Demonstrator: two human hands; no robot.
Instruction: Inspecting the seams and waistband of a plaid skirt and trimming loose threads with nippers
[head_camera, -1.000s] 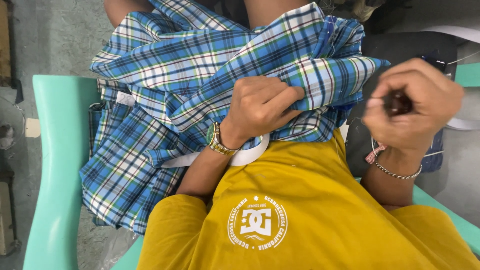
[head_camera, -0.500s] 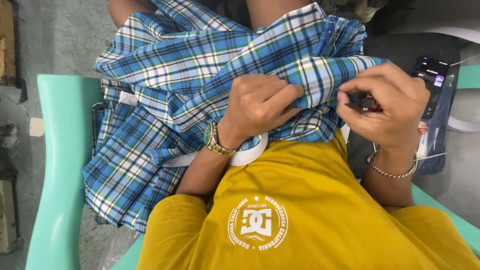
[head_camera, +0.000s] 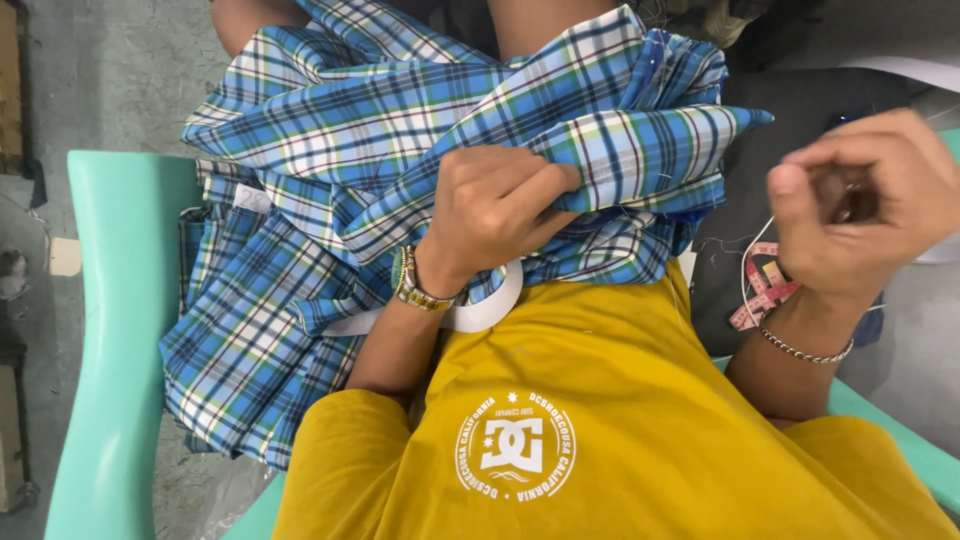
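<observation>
A blue, white and green plaid cloth (head_camera: 330, 150) lies bunched over my lap. My left hand (head_camera: 495, 210), with a gold watch at the wrist, is closed on a folded edge of the cloth near its middle. My right hand (head_camera: 860, 210), wearing a thin chain bracelet, is raised to the right of the cloth and clear of it. Its thumb and fingers are pinched together on what looks like a thin pale thread (head_camera: 748, 255) that runs down from the thumb. Whether a needle is in the fingers I cannot tell.
I sit on a mint green plastic chair (head_camera: 115, 330) and wear a yellow shirt (head_camera: 600, 400). A pink measuring tape (head_camera: 762, 288) lies on dark cloth (head_camera: 800, 110) below my right hand. A white band (head_camera: 485, 310) curls under my left wrist. Grey concrete floor lies at the left.
My right hand went left to the cloth's folded edge, then pulled away to the right and slightly up. My left hand kept its hold on the fold.
</observation>
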